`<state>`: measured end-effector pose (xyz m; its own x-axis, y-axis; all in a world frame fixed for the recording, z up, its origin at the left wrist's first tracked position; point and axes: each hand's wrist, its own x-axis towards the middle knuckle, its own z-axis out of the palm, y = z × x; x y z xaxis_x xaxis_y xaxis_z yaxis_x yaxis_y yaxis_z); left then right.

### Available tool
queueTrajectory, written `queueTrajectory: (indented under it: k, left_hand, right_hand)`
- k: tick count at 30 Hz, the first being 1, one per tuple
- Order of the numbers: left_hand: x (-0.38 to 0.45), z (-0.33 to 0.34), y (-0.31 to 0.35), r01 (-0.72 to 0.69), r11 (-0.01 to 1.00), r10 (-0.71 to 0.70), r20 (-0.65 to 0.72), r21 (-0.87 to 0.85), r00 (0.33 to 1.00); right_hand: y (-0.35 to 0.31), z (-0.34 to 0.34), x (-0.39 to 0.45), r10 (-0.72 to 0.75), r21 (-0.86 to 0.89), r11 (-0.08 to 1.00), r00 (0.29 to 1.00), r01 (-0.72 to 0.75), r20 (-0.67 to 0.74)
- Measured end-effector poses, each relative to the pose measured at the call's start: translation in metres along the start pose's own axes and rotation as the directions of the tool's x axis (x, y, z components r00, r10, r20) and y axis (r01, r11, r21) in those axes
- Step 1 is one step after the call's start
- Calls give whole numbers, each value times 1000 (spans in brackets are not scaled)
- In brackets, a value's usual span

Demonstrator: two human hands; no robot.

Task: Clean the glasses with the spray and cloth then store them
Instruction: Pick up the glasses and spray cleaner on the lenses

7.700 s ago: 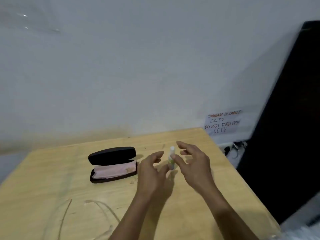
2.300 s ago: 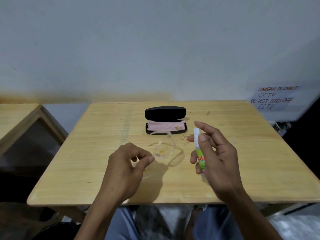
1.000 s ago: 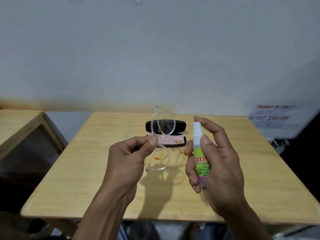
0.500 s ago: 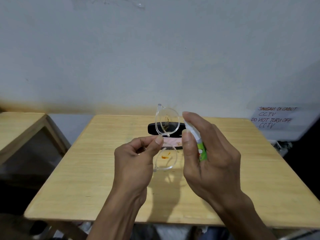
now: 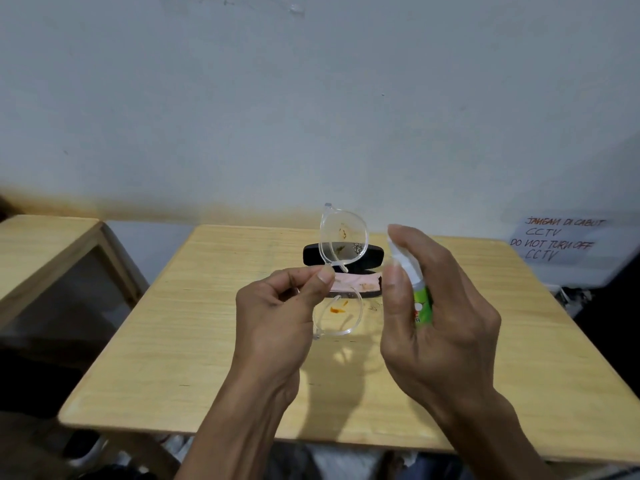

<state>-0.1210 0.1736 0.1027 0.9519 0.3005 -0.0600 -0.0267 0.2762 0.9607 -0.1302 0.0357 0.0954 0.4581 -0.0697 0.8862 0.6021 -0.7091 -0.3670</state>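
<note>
My left hand (image 5: 277, 317) pinches the bridge of clear-framed glasses (image 5: 341, 244), held upright above the table with one lens over the other. Both lenses carry orange and dark smudges. Just right of the glasses, my right hand (image 5: 440, 320) grips a small white spray bottle with a green label (image 5: 417, 289), its nozzle tilted toward the upper lens and my index finger on top. Behind the glasses lies an open black case (image 5: 311, 254) on the wooden table (image 5: 180, 341), with a pink cloth (image 5: 349, 282) inside it.
A white wall runs along the table's far edge. A handwritten paper notice (image 5: 557, 242) hangs at the right. A second wooden table (image 5: 38, 251) stands to the left, across a gap. My legs show below the near table edge.
My right hand has swung the spray bottle from upright to tilted, its nozzle close to the upper lens. My left hand has kept the glasses raised in about the same place.
</note>
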Motion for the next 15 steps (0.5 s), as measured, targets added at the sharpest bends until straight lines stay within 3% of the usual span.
queueTrajectory:
  k: [8,15]
  left_hand:
    - [9,9,23,65,996,-68,-42,-63,997]
    - [4,16,26,82,995,-85,-45,-49,995]
  right_hand:
    - [-10,-4,-33,-96,51,995,990,91,106]
    - [-6,6,-31,-83,55,995,994,79,66]
